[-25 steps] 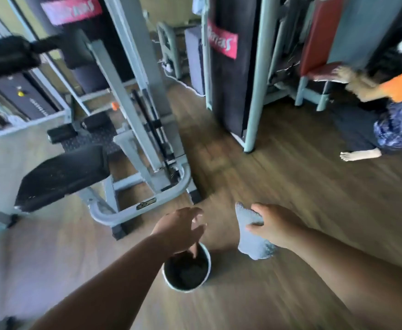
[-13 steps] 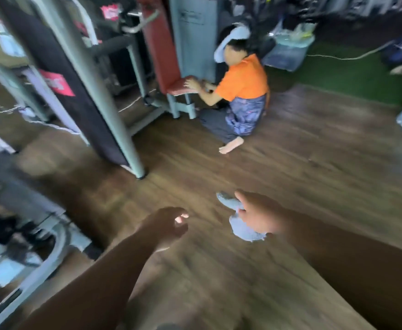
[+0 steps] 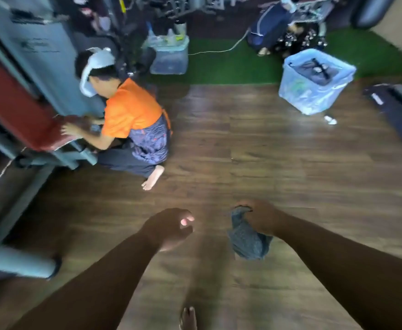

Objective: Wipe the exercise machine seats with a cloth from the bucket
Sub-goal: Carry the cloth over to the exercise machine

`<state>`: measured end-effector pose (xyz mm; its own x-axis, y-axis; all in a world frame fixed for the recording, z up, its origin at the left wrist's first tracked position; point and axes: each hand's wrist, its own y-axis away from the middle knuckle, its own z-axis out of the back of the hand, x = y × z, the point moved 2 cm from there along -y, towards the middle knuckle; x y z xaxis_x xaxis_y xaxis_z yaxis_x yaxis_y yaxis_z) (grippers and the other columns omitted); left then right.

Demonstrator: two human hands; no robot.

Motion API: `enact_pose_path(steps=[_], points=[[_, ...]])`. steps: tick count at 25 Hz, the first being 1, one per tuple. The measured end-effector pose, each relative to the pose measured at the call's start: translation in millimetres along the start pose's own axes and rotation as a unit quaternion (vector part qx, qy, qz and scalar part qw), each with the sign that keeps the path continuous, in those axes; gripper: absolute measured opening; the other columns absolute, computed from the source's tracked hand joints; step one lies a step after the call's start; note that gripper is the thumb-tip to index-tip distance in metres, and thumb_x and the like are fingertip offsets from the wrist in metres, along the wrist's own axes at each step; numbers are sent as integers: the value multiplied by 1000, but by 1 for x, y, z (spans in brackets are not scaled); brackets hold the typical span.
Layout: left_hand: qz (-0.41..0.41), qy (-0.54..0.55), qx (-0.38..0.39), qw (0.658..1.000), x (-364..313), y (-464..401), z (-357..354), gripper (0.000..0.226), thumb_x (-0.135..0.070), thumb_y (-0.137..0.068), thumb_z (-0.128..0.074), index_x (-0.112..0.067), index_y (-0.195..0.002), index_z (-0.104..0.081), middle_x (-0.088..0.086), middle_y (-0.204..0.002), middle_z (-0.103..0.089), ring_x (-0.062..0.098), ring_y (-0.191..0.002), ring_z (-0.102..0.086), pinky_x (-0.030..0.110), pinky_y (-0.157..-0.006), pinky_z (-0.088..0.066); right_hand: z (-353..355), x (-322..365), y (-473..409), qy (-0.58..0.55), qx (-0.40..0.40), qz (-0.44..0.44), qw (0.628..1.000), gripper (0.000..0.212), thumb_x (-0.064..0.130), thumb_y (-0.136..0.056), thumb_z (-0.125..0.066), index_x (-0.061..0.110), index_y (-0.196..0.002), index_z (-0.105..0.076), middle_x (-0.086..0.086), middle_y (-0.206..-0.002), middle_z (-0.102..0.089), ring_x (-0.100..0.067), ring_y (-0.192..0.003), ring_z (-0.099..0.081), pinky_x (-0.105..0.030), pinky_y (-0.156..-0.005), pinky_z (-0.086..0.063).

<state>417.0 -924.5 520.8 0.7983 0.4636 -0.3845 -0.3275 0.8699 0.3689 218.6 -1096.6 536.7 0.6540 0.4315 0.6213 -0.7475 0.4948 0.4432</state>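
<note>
My right hand (image 3: 260,219) grips a grey-blue cloth (image 3: 247,241) that hangs below it over the wooden floor. My left hand (image 3: 171,226) hovers to its left with loosely curled fingers and holds nothing. A red padded seat (image 3: 16,110) of an exercise machine stands at the left edge, well ahead of both hands. The bucket is out of view.
A person in an orange shirt (image 3: 131,108) kneels beside the red seat, touching it. A blue-lined bin (image 3: 314,82) stands at the back right, a clear plastic box (image 3: 169,55) at the back, a machine frame foot (image 3: 16,260) at the near left. My bare foot (image 3: 188,319) shows below.
The view has swung right, away from the bucket and the grey machine. My left hand has left the bucket. My right hand still holds the cloth.
</note>
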Motion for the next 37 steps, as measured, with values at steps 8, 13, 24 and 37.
enact_pose_path(steps=[8, 13, 24, 37], points=[[-102, -12, -2, 995, -79, -248, 96, 70, -68, -62, -41, -30, -113, -70, -5, -111, -71, 17, -105, -65, 31, -93, -49, 154, -62, -102, -101, -183, -60, 976, 20, 30, -89, -61, 31, -108, -70, 4, -103, -71, -17, -93, -65, -37, -81, -53], [-71, -2, 3, 997, -134, -369, 132, 56, -69, -67, -44, -42, -111, -66, -18, -106, -65, 9, -97, -63, 28, -89, -49, 276, -97, -188, -69, -215, -45, 973, 22, 52, -89, -59, 41, -104, -69, 18, -103, -68, -9, -95, -64, -32, -86, -52], [-44, 20, -24, 999, -85, -612, 261, 40, -60, -79, -56, -40, -113, -66, -17, -104, -64, 8, -97, -62, 32, -94, -49, 447, -67, -435, 2, -217, 25, 976, 18, 26, -92, -66, 22, -107, -75, 6, -102, -71, -11, -92, -61, -23, -73, -38], [-40, -15, -25, 999, -64, -927, 442, 42, -67, -81, -49, -46, -115, -61, -20, -110, -64, 7, -102, -61, 36, -94, -49, 638, -44, -749, 16, -174, 60, 983, 15, 35, -90, -66, 32, -103, -73, 10, -100, -71, -12, -92, -64, -31, -85, -51]])
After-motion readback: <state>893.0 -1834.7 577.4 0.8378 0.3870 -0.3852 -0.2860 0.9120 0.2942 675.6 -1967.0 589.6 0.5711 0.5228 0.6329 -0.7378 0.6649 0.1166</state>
